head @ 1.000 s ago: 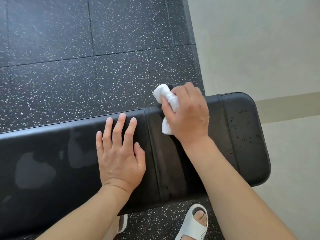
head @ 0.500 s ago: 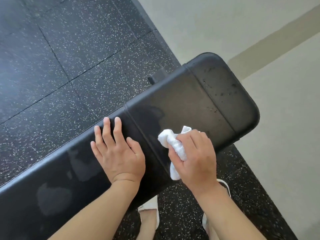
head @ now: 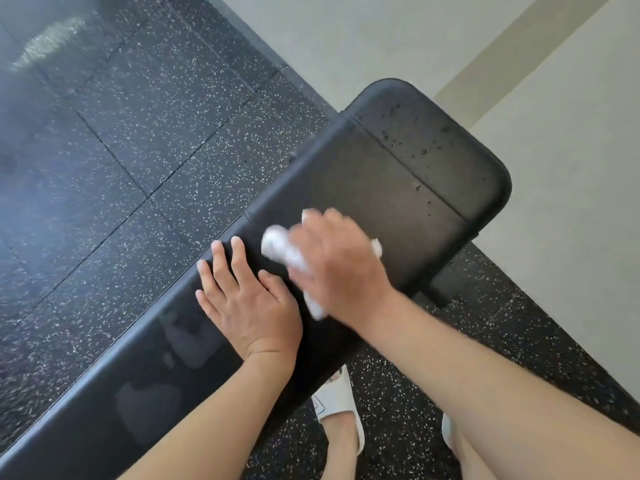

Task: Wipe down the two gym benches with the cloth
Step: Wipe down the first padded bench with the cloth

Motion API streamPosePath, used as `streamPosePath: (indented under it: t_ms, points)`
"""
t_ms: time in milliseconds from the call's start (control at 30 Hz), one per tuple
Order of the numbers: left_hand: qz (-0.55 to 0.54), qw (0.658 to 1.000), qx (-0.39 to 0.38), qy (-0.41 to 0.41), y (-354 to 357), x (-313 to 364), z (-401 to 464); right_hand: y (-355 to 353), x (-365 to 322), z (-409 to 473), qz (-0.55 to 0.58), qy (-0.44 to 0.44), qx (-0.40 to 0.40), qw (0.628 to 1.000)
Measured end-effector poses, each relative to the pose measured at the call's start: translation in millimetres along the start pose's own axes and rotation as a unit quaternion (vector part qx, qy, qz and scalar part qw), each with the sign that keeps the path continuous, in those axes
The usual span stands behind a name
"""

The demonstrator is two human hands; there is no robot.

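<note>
One black padded gym bench (head: 374,174) runs diagonally from the lower left to the upper right; its end panel (head: 433,140) carries dark specks. My right hand (head: 341,268) is closed on a bunched white cloth (head: 282,249) and presses it on the pad near the seam, blurred by motion. My left hand (head: 247,303) lies flat on the pad just left of it, fingers spread toward the far edge. A second bench is not in view.
Black speckled rubber floor tiles (head: 138,150) lie beyond the bench. A pale smooth floor (head: 571,202) with a beige stripe lies to the right. My feet in white sandals (head: 339,400) stand under the bench's near edge.
My right hand with the cloth has moved from the near edge up across the pad, closer to my left hand. The view has tilted further; the left hand stays flat.
</note>
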State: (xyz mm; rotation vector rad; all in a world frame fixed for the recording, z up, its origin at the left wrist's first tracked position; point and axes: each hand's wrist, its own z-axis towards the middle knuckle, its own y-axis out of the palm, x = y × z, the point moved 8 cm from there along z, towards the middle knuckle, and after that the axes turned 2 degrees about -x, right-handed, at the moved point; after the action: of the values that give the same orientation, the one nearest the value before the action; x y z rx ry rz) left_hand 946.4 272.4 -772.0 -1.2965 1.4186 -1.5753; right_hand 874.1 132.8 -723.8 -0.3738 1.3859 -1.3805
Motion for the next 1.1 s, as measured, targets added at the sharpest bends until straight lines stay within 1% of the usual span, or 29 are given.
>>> streamPosePath:
  t_ms: [67, 133, 200, 267, 333, 400, 467, 500, 600, 667, 733, 833, 933, 1000, 1100]
  points:
    - [-0.004, 1.000, 0.001, 0.002, -1, 1, 1, -4, -12, -46, 0.015, -0.053, -0.016, 0.998]
    - [-0.004, 1.000, 0.005, 0.003, -1, 0, 1, -14, 3, -80, 0.026, -0.064, -0.043, 0.997]
    - [-0.003, 1.000, 0.005, 0.001, -1, -1, -1, -26, 24, -99, 0.013, -0.072, -0.060, 0.996]
    - [-0.004, 1.000, 0.005, 0.000, -1, -1, -2, -38, 45, -96, 0.000, -0.069, -0.040, 0.997]
    - [-0.004, 1.000, 0.006, -0.001, -1, -1, -2, -45, 65, -71, -0.013, -0.027, -0.003, 1.000]
    - [-0.005, 1.000, 0.008, -0.002, -1, -1, -1, -44, 77, -33, -0.026, 0.047, 0.029, 0.998]
    - [-0.006, 1.000, 0.007, -0.001, -1, -1, -1, -33, 72, 4, -0.029, 0.099, 0.042, 0.994]
    - [-0.006, 1.000, 0.006, -0.001, 0, -1, -1, -25, 62, 19, -0.024, 0.105, 0.040, 0.993]
    - [-0.006, 1.000, 0.003, -0.005, -1, -1, -1, -3, 22, 30, -0.006, 0.071, 0.023, 0.997]
    - [-0.006, 1.000, 0.001, -0.005, -1, 0, -1, 4, -2, 9, 0.007, 0.027, 0.000, 1.000]
    - [-0.005, 1.000, -0.001, -0.008, -2, 0, 0, 2, -10, -26, 0.012, -0.018, -0.022, 1.000]
    - [-0.003, 1.000, 0.005, -0.008, -2, 0, -1, -17, 17, -76, 0.008, -0.062, -0.036, 0.997]
    - [-0.005, 1.000, 0.013, -0.003, -1, 0, -2, -48, 69, -92, 0.006, -0.073, -0.042, 0.996]
    - [-0.004, 1.000, 0.016, -0.003, -1, -1, -2, -59, 95, -74, -0.010, -0.069, -0.032, 0.997]
    - [-0.001, 1.000, 0.016, -0.002, -2, -2, -3, -58, 110, -20, -0.042, -0.055, 0.008, 0.998]
